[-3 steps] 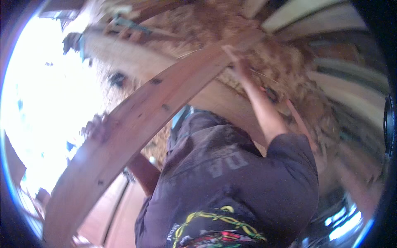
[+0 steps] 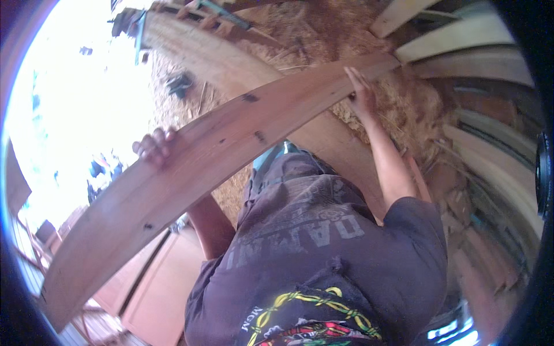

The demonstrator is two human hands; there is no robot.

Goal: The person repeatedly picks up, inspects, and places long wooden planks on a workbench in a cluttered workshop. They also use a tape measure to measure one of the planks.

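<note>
In the head view, the left hand point(image 2: 154, 147) bends its fingers over the far edge of 1 long plank point(image 2: 231, 132), holding it. The right hand point(image 2: 360, 95) touches it, fingers nearly straight; its grip is unclear. Beyond the plank, between both hands, lies another board point(image 2: 202, 55).

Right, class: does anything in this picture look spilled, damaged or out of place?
Brown wood litter lies strewn beyond the held plank, looking spilled. Dark spots stand out against the plank's pale face, perhaps knots rather than damage. Its curve may be lens distortion.
</note>
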